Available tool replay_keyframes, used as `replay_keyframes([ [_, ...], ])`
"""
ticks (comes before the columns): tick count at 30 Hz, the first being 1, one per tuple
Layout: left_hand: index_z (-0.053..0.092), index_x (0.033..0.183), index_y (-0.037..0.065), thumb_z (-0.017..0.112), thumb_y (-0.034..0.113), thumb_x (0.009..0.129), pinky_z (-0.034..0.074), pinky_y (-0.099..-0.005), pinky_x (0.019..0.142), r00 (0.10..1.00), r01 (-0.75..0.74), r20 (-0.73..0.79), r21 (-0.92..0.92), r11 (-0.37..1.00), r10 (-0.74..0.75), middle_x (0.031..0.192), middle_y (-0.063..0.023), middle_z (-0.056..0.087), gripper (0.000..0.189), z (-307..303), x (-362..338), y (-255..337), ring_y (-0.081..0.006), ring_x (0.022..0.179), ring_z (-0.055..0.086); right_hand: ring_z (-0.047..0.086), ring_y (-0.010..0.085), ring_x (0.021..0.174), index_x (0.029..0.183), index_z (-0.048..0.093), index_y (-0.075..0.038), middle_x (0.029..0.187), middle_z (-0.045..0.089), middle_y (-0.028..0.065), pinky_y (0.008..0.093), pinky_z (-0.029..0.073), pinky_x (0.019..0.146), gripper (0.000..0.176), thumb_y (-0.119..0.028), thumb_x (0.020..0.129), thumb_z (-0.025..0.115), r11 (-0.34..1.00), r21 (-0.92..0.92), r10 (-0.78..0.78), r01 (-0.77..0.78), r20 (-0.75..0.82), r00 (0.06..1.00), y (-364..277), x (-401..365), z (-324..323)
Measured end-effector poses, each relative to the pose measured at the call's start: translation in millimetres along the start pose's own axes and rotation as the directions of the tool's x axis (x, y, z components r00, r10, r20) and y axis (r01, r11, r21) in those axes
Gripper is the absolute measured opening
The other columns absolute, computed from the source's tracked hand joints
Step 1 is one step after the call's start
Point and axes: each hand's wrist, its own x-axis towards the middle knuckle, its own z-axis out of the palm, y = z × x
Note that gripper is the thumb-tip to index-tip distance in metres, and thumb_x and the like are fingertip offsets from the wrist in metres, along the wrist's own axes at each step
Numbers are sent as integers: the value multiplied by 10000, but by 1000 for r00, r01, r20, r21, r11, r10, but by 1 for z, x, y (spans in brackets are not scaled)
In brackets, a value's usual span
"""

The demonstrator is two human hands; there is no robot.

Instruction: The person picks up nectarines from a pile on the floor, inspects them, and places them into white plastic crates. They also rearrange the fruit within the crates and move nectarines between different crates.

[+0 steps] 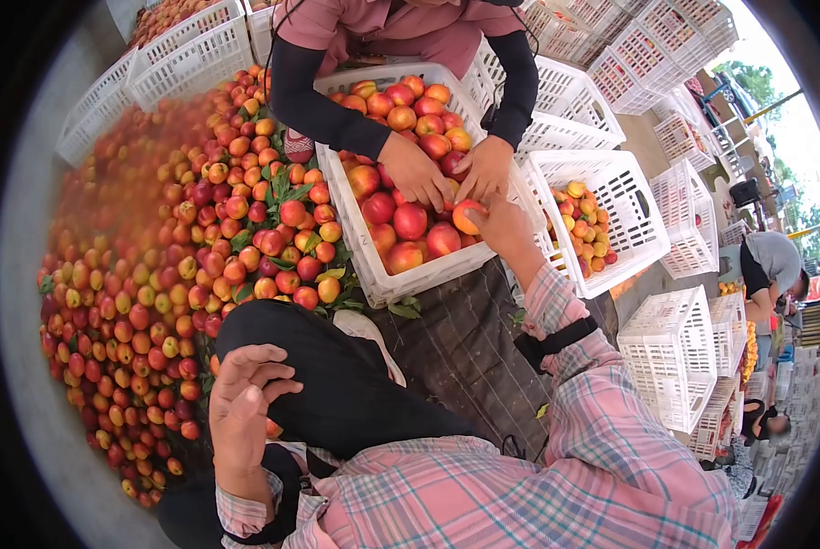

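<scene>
My right hand [501,224] reaches over the near right edge of a white crate [378,285] filled with red and orange nectarines. Its fingers are round an orange nectarine [468,217] at the crate's side. Just beyond it, a co-worker's two hands touch the fruit in the same crate. My left hand [245,398] is raised above my left knee, fingers apart and slightly curled, with nothing in it. To its left lies a large pile of nectarines [154,320] with some green leaves.
The co-worker [383,37] in dark sleeves crouches across the crate. Another white crate [643,215] with smaller fruit stands to the right. Empty crates [671,357] and stacked crates [662,50] stand farther right. A bent person [776,261] is at the far right.
</scene>
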Motion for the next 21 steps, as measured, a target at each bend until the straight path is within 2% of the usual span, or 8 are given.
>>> replay_keyframes([
  [4, 470, 1147, -31, 583, 284, 860, 537, -353, 798, 990, -28, -140, -55, 998, 20, 1113, -139, 536, 440, -32, -20, 0, -215, 931, 605, 644, 320, 868, 1042, 647, -118, 889, 675, 150, 432, 493, 755, 311, -326, 811, 651, 995, -100, -15, 19, 34, 999, 24, 1, 4],
  [7, 461, 1155, -18, 574, 279, 867, 533, -335, 795, 973, -25, -232, -90, 996, 4, 1100, -126, 535, 428, -49, -34, -5, -207, 931, 606, 648, 288, 882, 1051, 661, -187, 903, 685, 96, 412, 492, 767, 296, -327, 790, 668, 1000, 19, 10, -10, -12, 1000, 32, 0, 2],
  [10, 469, 1142, -6, 563, 266, 873, 530, -319, 785, 953, -21, -304, -129, 991, -19, 1099, -115, 537, 394, -58, -38, -12, -203, 934, 607, 649, 276, 890, 1060, 657, -168, 898, 689, 90, 399, 485, 787, 329, -319, 769, 688, 994, 112, 12, -18, 51, 999, 35, 0, -2],
  [13, 479, 1128, 9, 550, 251, 880, 528, -306, 778, 946, -11, -323, -139, 990, -35, 1090, -101, 548, 353, -61, -41, -14, -196, 935, 608, 649, 279, 893, 1063, 654, -139, 907, 692, 92, 394, 480, 804, 361, -308, 749, 703, 983, 141, -118, 116, 6, 993, 43, 3, 5],
  [15, 486, 1121, 20, 544, 236, 882, 530, -312, 779, 921, -24, -388, -133, 991, -30, 1067, -92, 560, 327, -70, -41, -17, -189, 927, 610, 646, 302, 893, 1061, 648, -89, 931, 690, 104, 389, 478, 821, 398, -307, 734, 713, 987, 83, -126, 140, -149, 981, 38, -3, 5],
  [17, 536, 1079, 30, 541, 215, 889, 533, -320, 783, 876, -24, -481, -104, 994, -29, 1046, -94, 577, 265, -86, -43, -23, -184, 918, 617, 634, 299, 942, 1041, 641, -18, 942, 676, 153, 372, 472, 848, 338, -197, 759, 695, 941, 259, -142, 217, -279, 950, 27, -15, -1],
  [18, 540, 1113, 63, 536, 236, 899, 499, -352, 856, 861, -4, -505, -106, 994, -50, 1078, -84, 580, 275, -105, -46, -33, -205, 964, 597, 634, 265, 942, 1035, 638, -3, 932, 672, 158, 362, 471, 848, 302, -147, 773, 681, 901, 342, -159, 267, -312, 937, 18, -23, -1],
  [21, 590, 1029, 44, 577, 174, 872, 513, -378, 825, 717, -106, -696, -166, 980, -41, 1013, -101, 611, 204, -153, -52, -62, -230, 931, 606, 604, 165, 899, 1023, 607, 42, 948, 648, 103, 289, 461, 859, 180, -47, 867, 600, 747, 530, -242, 401, -346, 907, -29, -65, -7],
])
